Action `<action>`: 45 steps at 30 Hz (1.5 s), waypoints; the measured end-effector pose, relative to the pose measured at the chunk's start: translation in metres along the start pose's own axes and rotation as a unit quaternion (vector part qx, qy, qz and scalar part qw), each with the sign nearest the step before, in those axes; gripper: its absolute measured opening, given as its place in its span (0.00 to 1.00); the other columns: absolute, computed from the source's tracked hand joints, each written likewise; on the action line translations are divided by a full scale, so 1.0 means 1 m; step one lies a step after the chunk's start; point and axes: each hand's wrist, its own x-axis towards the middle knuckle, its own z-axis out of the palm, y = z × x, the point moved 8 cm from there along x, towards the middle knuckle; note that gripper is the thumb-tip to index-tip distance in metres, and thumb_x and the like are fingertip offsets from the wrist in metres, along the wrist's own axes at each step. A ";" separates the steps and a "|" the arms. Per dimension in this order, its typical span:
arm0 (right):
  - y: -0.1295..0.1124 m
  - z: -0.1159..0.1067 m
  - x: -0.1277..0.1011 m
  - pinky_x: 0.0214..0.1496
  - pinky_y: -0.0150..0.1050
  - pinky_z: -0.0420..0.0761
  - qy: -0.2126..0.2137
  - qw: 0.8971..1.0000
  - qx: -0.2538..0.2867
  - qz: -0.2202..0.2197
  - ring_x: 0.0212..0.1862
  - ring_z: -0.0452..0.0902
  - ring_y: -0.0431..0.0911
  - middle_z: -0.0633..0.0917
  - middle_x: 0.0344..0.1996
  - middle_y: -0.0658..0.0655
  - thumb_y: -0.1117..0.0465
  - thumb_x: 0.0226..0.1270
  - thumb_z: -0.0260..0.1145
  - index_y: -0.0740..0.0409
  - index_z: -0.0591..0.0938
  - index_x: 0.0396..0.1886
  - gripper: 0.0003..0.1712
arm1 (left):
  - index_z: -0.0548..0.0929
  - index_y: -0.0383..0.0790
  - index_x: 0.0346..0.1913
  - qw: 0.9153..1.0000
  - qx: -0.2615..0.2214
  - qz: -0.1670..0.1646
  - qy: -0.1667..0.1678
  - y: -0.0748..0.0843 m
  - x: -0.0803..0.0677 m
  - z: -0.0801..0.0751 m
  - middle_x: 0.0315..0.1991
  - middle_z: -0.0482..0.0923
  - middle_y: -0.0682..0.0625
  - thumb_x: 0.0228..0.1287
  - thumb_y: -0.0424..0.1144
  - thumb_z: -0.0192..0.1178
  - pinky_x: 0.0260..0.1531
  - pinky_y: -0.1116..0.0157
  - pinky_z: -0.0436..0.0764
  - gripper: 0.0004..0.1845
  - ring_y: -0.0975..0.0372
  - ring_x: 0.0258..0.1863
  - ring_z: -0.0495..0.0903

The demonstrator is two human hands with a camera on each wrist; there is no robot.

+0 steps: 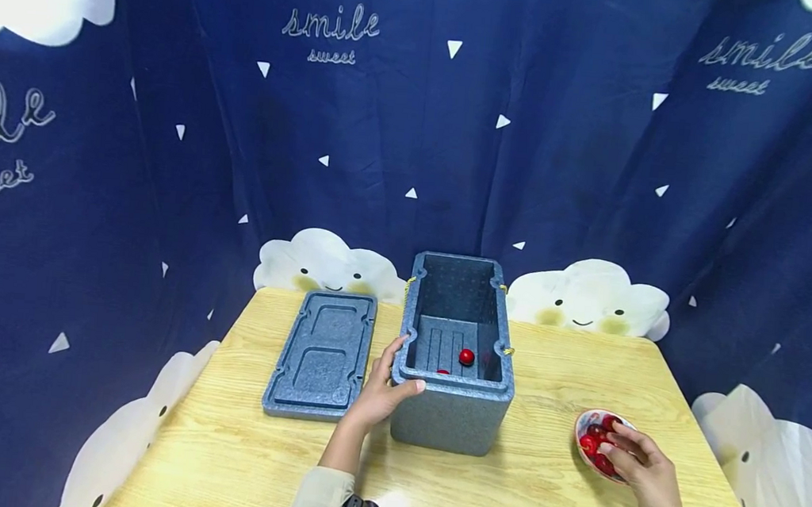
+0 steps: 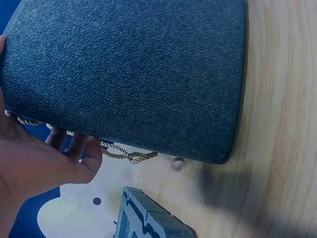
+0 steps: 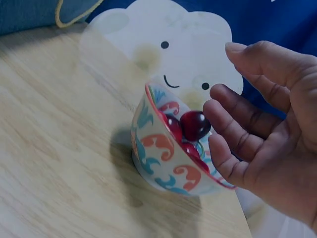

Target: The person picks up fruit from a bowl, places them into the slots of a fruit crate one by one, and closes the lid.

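Cherries fill a small patterned bowl that stands near the right front corner of the wooden tabletop. The right hand hovers at the bowl's near rim with its fingers loosely bent over the fruit; in the right wrist view they close on nothing and one dark cherry sits just at the fingertips, though I cannot tell whether they touch it. A blue-grey foam box stands open at the middle of the tabletop, toward the back edge, with a red cherry lying on its ribbed floor and a second one partly hidden behind the near wall. The left hand holds the box at its near left corner, thumb laid along the top rim and fingers against the left wall, where a cream rope handle hangs. The box's lid lies flat on the tabletop just left of the hand, inner side up.
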 end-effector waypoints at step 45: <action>-0.062 0.031 -0.004 0.38 0.37 0.71 0.164 0.941 -0.289 0.062 0.50 0.71 0.61 0.75 0.48 0.74 0.58 0.55 0.68 0.70 0.70 0.56 0.32 | 0.56 0.44 0.71 1.000 0.004 -0.001 0.002 -0.002 0.000 -0.001 0.57 0.57 0.35 0.52 0.36 0.65 0.54 0.50 0.60 0.43 0.49 0.56 0.58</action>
